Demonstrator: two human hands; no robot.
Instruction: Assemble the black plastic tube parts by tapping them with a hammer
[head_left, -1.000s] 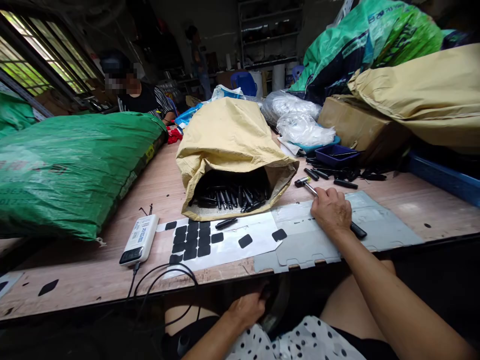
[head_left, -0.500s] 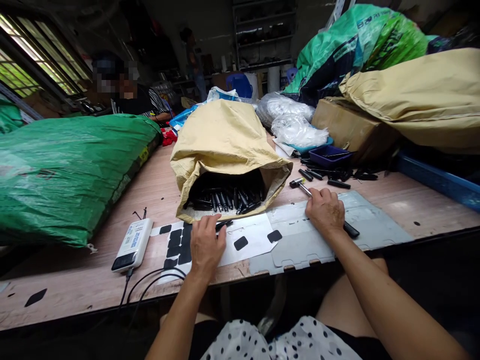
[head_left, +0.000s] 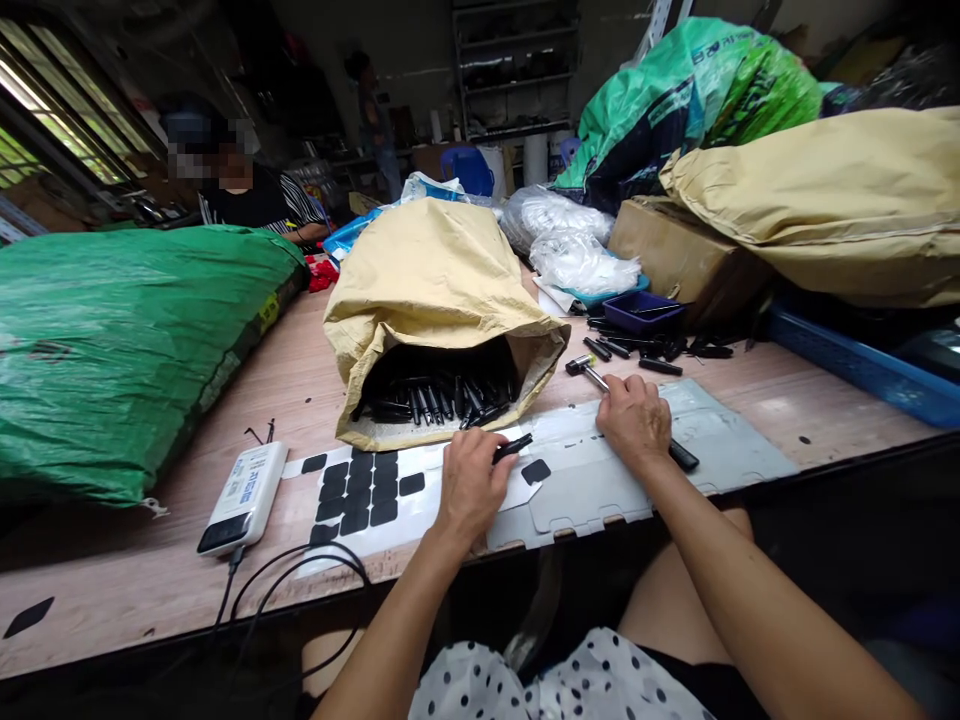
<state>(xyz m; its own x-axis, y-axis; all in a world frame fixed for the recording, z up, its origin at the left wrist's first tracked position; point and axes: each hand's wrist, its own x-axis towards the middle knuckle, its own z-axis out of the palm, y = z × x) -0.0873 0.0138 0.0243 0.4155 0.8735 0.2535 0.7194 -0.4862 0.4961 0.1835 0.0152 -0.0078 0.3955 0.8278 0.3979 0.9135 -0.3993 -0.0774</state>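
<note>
My left hand [head_left: 474,482] is closed on a slim black pen-like piece [head_left: 513,448], which sticks out past the fingers to the right. Beneath that hand lies a white sheet [head_left: 420,470] with rows of black rounded squares [head_left: 360,490]. A small hammer [head_left: 581,367] is in my right hand [head_left: 636,420]; its metal head points away to the left, and its black grip shows behind the wrist. That hand rests over a grey flat board [head_left: 720,430]. Just beyond my left hand, a tan sack [head_left: 442,270] lies open toward me, with several black pieces [head_left: 435,398] inside.
A power bank [head_left: 244,500] with cables sits at left, beside a big green sack [head_left: 135,350]. Loose black pieces [head_left: 660,366] lie near a purple tray [head_left: 645,310]. A blue tray [head_left: 862,365] and carton [head_left: 675,250] stand at right. Another person [head_left: 255,205] sits across the table.
My left hand has moved right across the sheet with the black piece, uncovering more black squares. My right hand still holds the hammer in about the same place. The view has shifted slightly.
</note>
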